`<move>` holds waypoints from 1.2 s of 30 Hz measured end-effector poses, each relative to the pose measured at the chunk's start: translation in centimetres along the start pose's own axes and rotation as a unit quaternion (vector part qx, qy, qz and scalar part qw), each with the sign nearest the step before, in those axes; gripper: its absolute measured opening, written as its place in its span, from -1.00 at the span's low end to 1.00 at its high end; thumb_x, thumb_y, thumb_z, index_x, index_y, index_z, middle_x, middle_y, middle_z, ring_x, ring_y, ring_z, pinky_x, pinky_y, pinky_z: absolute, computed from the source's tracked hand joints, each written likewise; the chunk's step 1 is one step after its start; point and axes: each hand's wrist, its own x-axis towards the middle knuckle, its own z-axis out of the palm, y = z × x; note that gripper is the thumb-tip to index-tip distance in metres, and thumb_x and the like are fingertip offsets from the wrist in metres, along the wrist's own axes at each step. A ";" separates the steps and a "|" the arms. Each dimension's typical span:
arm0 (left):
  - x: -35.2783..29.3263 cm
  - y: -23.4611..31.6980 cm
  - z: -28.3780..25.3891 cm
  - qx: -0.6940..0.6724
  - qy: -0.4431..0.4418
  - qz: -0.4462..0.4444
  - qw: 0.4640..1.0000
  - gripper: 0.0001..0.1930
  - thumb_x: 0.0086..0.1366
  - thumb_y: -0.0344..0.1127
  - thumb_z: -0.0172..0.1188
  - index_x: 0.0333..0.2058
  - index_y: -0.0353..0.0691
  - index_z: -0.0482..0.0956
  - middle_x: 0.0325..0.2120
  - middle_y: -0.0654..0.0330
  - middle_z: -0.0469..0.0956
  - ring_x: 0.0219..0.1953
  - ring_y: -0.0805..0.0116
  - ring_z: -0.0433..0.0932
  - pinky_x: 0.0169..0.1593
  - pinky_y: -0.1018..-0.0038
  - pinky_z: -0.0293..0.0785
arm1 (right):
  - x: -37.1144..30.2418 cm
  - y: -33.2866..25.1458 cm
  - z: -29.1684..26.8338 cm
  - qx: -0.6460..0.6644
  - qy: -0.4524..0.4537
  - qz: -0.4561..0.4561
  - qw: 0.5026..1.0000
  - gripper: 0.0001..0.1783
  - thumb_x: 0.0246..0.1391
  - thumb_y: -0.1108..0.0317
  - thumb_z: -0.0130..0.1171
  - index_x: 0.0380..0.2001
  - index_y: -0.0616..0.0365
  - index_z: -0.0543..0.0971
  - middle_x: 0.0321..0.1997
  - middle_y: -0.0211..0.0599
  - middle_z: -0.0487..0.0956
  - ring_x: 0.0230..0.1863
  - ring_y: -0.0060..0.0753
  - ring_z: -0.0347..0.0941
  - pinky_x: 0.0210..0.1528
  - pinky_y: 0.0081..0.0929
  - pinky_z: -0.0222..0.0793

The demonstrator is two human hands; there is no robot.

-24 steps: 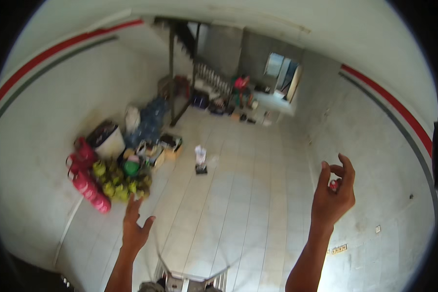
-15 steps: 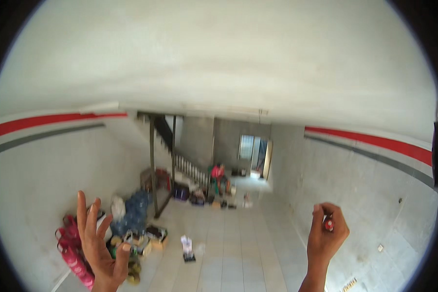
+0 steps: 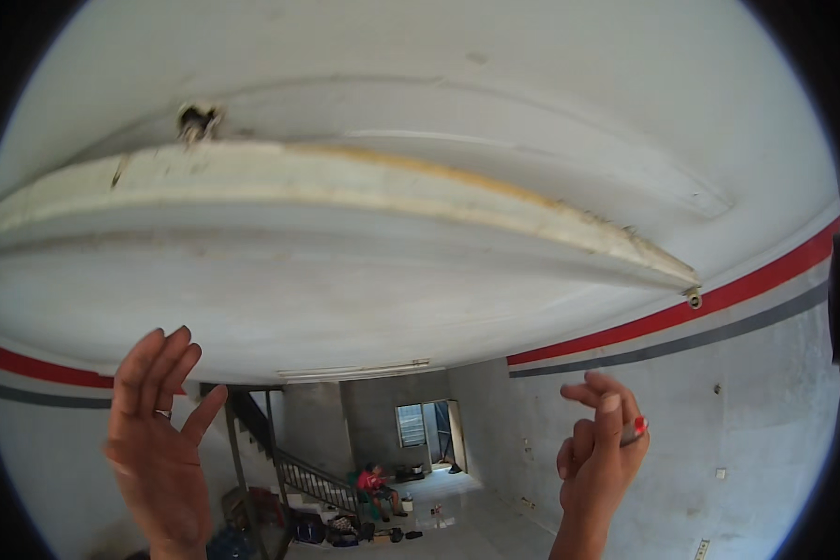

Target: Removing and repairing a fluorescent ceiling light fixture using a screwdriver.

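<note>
My left hand (image 3: 159, 448) is raised at the lower left, palm showing and fingers stretched, with nothing in it. A ring is on one of its fingers. On the right, my right hand (image 3: 602, 457) is also raised, its fingers curled around a small thing with a red end (image 3: 637, 427). Most of that thing is hidden in the palm, so its kind is unclear. Above both hands a long whitish light fixture (image 3: 373, 187) runs along the ceiling, its edge yellowed. A small round socket (image 3: 693, 298) sits at its right end. Neither hand touches the fixture.
A ragged hole (image 3: 199, 121) opens in the ceiling beside the fixture. Farther back are another ceiling light (image 3: 355, 370), a staircase railing (image 3: 317, 481), and a seated person (image 3: 375, 487) in red. Bags and other items (image 3: 345, 532) lie on the floor near the stairs.
My view has tilted up, bringing the ceiling fixture into sight and the room lower. The left hand's fingers have come closer together; the right hand has turned, still gripping the red-ended thing.
</note>
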 end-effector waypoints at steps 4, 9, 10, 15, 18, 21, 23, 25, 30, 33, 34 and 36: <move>2.2 0.1 2.1 -0.185 -0.012 -0.045 0.982 -0.10 0.20 0.45 -0.36 0.19 -0.27 0.16 0.15 0.03 0.25 0.19 0.23 0.27 0.18 0.21 0.32 | 2.7 -2.1 0.4 0.158 0.010 0.094 0.983 -0.39 0.18 -0.12 -0.06 -0.07 0.29 0.37 -0.25 -0.12 0.57 -0.79 -0.77 -0.05 -0.82 -0.73 -0.08; 4.5 3.3 1.4 -0.228 -0.023 -0.047 0.972 -0.17 0.22 0.40 -0.24 0.15 -0.27 0.18 0.04 0.06 0.33 0.16 0.27 0.30 0.22 0.19 0.26 | 5.9 -4.3 3.3 0.303 -0.041 0.179 0.935 -0.27 0.10 -0.29 -0.07 -0.07 0.24 0.32 -0.25 -0.16 0.53 -0.79 -0.74 -0.11 -0.80 -0.69 -0.10; 4.9 3.7 1.6 -0.233 0.023 -0.055 0.971 -0.19 0.23 0.38 -0.23 0.15 -0.27 0.18 0.04 0.07 0.33 0.15 0.28 0.31 0.23 0.18 0.26 | 6.3 -4.4 3.9 0.297 -0.027 0.194 0.934 -0.28 0.09 -0.30 -0.05 -0.11 0.23 0.32 -0.27 -0.17 0.52 -0.78 -0.73 -0.10 -0.80 -0.68 -0.09; 6.2 2.7 2.6 -0.266 0.004 -0.067 0.962 -0.27 0.27 0.28 -0.14 0.16 -0.26 0.18 0.08 0.10 0.27 0.13 0.30 0.33 0.26 0.17 0.20 | 8.3 -3.5 3.2 0.278 0.027 0.211 0.937 -0.39 0.05 -0.21 0.09 -0.17 0.14 0.35 -0.35 -0.31 0.48 -0.75 -0.75 -0.04 -0.74 -0.66 0.01; 6.2 2.5 5.4 -0.182 0.119 -0.026 0.976 -0.37 0.33 0.09 -0.07 0.16 -0.33 0.21 0.01 0.08 0.38 0.02 0.32 0.42 0.03 0.33 0.47 | 8.7 -3.1 2.9 0.303 0.010 0.203 0.931 -0.51 0.03 -0.10 0.19 -0.23 0.08 0.40 -0.39 -0.37 0.47 -0.75 -0.75 -0.03 -0.71 -0.66 0.05; 7.1 1.9 4.1 -0.160 0.097 -0.070 0.980 -0.49 0.26 -0.03 0.13 0.05 -0.25 0.37 -0.06 0.16 0.44 0.03 0.38 0.40 0.21 0.35 0.30 | 8.5 -2.7 3.4 0.343 -0.004 0.197 0.918 -0.62 0.05 -0.03 0.20 -0.30 0.02 0.42 -0.46 -0.47 0.44 -0.75 -0.75 -0.04 -0.70 -0.64 0.07; 7.4 1.1 3.5 -0.171 0.080 -0.069 0.980 -0.57 0.25 -0.07 0.15 -0.03 -0.24 0.44 -0.13 0.20 0.49 -0.04 0.43 0.45 0.17 0.44 0.35 | 8.7 -1.8 3.3 0.362 -0.005 0.191 0.912 -0.68 0.05 0.01 0.21 -0.36 -0.03 0.42 -0.53 -0.56 0.39 -0.75 -0.75 -0.05 -0.69 -0.62 0.07; 7.5 1.0 3.3 -0.180 0.041 -0.052 0.981 -0.63 0.25 -0.09 0.15 -0.11 -0.25 0.46 -0.18 0.22 0.51 -0.09 0.46 0.48 0.15 0.48 0.36 | 8.8 -0.9 3.3 0.440 -0.052 0.175 0.879 -0.71 0.08 0.04 0.20 -0.48 -0.09 0.37 -0.65 -0.68 0.22 -0.75 -0.74 -0.07 -0.67 -0.60 0.07; 7.6 0.1 1.6 -0.201 0.056 -0.051 0.977 -0.71 0.26 -0.18 0.15 -0.17 -0.26 0.49 -0.22 0.24 0.53 -0.10 0.45 0.50 0.13 0.46 0.40 | 9.2 0.7 4.8 0.459 -0.066 0.166 0.870 -0.69 0.07 0.04 0.20 -0.52 -0.10 0.36 -0.69 -0.69 0.13 -0.75 -0.72 -0.06 -0.66 -0.59 0.13; 7.1 -0.2 1.8 -0.244 0.088 -0.050 0.965 -0.75 0.17 -0.36 0.24 -0.22 -0.23 0.40 -0.27 0.21 0.53 -0.28 0.47 0.56 -0.17 0.44 0.59 | 9.1 1.6 4.9 0.455 -0.048 0.150 0.876 -0.76 0.10 0.07 0.18 -0.43 -0.06 0.43 -0.70 -0.63 0.15 -0.75 -0.70 -0.03 -0.67 -0.55 0.29; 7.0 0.4 3.0 -0.233 0.120 -0.043 0.964 -0.66 0.13 -0.38 0.29 -0.18 -0.24 0.34 -0.34 0.22 0.51 -0.34 0.46 0.56 -0.23 0.48 0.60 | 9.1 1.4 4.5 0.446 -0.055 0.126 0.884 -0.76 0.11 0.07 0.15 -0.43 -0.05 0.43 -0.71 -0.63 0.16 -0.76 -0.70 -0.03 -0.69 -0.56 0.30; 6.5 0.5 4.6 -0.255 0.135 -0.071 0.955 -0.59 0.05 -0.41 0.35 -0.18 -0.25 0.33 -0.35 0.18 0.50 -0.37 0.45 0.55 -0.29 0.52 0.58 | 9.4 1.2 2.6 0.440 -0.046 0.109 0.890 -0.72 0.12 0.04 0.13 -0.43 -0.01 0.44 -0.69 -0.61 0.28 -0.79 -0.72 -0.06 -0.69 -0.57 0.36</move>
